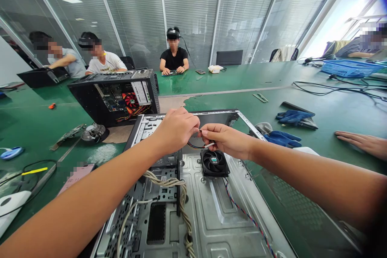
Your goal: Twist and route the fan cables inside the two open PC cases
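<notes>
An open computer case (216,205) lies on its side in front of me, its bare metal floor showing. Over its far part my left hand (177,130) is closed in a pinch. My right hand (223,139) pinches just beside it, fingertips almost touching the left ones. A small dark piece shows between the fingertips, too small to name. Thin coloured wires (193,145) and a white connector (209,145) hang under my right fingers. Right below sits a black cooling fan (214,163), its twisted red-and-blue cable (242,211) running toward me. A beige braided cable bundle (183,197) crosses the case at left.
A second computer tower (113,96) stands at the far left. Blue gloves (284,138) lie right of the case, near another person's hand (361,143). A pink phone (77,175) and a metal round part (93,132) are at left. Several people sit around the green table (229,82).
</notes>
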`<act>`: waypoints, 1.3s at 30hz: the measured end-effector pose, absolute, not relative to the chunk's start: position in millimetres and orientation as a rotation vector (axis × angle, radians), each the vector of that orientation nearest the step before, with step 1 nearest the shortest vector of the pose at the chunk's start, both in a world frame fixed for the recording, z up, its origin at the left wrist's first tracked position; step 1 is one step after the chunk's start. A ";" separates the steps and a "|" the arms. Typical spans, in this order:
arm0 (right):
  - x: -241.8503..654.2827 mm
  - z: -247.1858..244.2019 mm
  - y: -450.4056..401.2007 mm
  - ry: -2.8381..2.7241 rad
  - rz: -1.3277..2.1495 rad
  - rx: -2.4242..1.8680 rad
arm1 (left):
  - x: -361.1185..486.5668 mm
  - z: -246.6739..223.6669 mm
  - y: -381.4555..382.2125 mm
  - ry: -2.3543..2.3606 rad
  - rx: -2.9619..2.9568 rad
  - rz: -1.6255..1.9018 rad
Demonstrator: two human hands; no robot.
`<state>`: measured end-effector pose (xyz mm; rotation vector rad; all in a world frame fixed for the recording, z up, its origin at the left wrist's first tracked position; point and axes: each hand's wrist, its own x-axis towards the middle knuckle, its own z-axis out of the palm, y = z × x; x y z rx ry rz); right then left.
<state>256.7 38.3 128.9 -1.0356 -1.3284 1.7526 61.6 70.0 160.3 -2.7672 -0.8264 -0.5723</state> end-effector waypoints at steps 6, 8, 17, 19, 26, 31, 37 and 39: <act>258.2 131.3 39.8 -1.360 1.750 -1.039 | 61.2 161.6 69.0 -0.829 -2.796 -0.609; 257.9 132.8 40.6 -1.361 1.741 -1.030 | 61.2 161.6 68.6 -0.835 -2.778 -0.624; 253.9 131.6 44.5 -1.386 1.692 -0.989 | 63.0 162.9 66.6 -0.967 -2.742 -0.574; 253.7 130.4 45.7 -1.413 1.669 -0.991 | 63.1 162.7 67.0 -0.983 -2.742 -0.567; 254.4 134.7 45.2 -1.579 1.478 -1.027 | 59.8 167.8 68.6 -0.892 -2.757 -0.604; 253.9 136.3 45.1 -1.666 1.401 -1.012 | 55.8 171.9 69.7 -0.839 -2.783 -0.621; 255.1 134.4 47.2 -1.683 1.382 -1.008 | 54.1 171.2 69.5 -0.779 -2.786 -0.644; 255.7 133.8 48.0 -1.701 1.375 -0.997 | 54.1 171.2 69.2 -0.763 -2.778 -0.639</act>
